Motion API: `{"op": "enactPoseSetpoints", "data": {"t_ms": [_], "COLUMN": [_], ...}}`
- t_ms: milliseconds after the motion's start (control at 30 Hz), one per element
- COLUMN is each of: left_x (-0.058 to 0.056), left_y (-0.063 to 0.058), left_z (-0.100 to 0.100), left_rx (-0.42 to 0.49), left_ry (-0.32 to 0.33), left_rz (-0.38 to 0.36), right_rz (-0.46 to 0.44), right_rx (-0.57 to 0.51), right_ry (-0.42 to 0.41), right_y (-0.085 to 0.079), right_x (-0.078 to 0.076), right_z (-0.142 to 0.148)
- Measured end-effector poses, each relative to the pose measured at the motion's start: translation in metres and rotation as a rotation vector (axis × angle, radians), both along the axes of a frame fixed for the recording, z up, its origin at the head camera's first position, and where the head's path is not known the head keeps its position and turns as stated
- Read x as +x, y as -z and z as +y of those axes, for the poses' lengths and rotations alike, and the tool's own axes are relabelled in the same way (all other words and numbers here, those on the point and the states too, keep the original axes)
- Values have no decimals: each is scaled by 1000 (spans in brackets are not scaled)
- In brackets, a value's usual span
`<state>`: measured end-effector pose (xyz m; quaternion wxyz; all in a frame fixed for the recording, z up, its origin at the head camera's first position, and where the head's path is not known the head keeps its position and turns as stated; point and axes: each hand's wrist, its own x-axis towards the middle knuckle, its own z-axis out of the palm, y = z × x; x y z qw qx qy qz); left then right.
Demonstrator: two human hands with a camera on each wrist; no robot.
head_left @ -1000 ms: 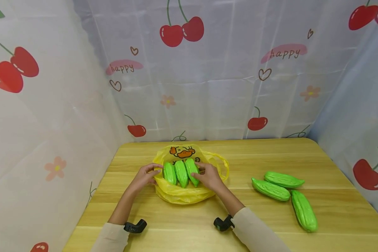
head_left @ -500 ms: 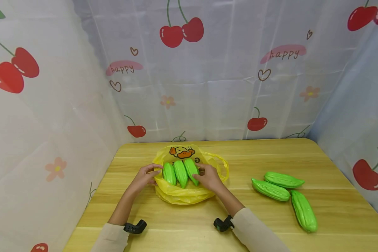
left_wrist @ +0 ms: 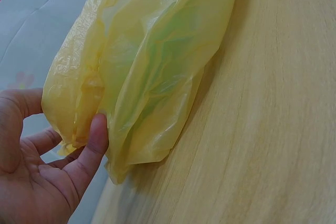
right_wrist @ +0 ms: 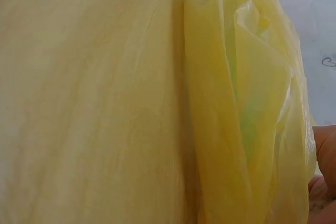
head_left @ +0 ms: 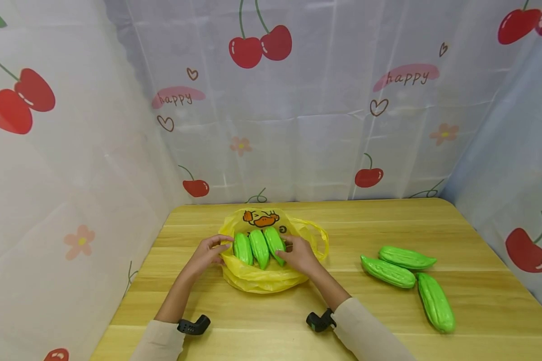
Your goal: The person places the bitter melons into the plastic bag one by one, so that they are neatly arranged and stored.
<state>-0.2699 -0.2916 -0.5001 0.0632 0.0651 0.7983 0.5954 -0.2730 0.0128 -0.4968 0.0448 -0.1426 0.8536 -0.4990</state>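
A yellow plastic bag (head_left: pixel 259 283) with a duck print lies with its mouth spread wide. Three green bitter melons sit side by side in it: a left one (head_left: pixel 242 249), a middle one (head_left: pixel 259 249) and a right one (head_left: pixel 274 244). My left hand (head_left: pixel 206 254) pinches the bag's left rim; in the left wrist view its thumb (left_wrist: pixel 97 135) presses the outside of the film. My right hand (head_left: pixel 301 254) reaches over the right rim and holds the right bitter melon between thumb and fingers. In the right wrist view the bag hides most of that hand (right_wrist: pixel 326 156).
Three more bitter melons lie on the wooden table (head_left: pixel 248 331) to the right: one at the back (head_left: pixel 406 257), one beside it (head_left: pixel 388 272) and one nearer (head_left: pixel 436 303). A bag handle loop (head_left: pixel 323 240) sticks out rightward. Cherry-printed curtains (head_left: pixel 298 130) enclose the table.
The bitter melons in the bag have shifted slightly left, the right one moving with my right hand's thumb and fingers. Over the last half second almost nothing differs.
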Motion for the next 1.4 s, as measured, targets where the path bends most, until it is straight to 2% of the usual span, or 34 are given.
{"op": "enactPoseSetpoints", "data": {"t_ms": [300, 533, 667, 867, 1133, 1400], "left_x": [3, 20, 22, 23, 7, 1], "left_y": [0, -26, -27, -24, 0, -2], "left_z": [1, 11, 13, 13, 3, 3], "left_rx": [1, 1, 2, 5, 2, -3], "left_ry": [4, 37, 37, 39, 27, 21], "left_rz": [-5, -25, -22, -18, -30, -8], "right_rz": [17, 48, 66, 93, 112, 137], "right_rx": [31, 49, 45, 26, 10, 30], "right_ry": [-3, -22, -31, -64, -66, -83], "right_y": [-6, -15, -23, -33, -50, -71], "right_x": [4, 10, 16, 24, 29, 33], "right_z": [2, 3, 4, 5, 5, 10]}}
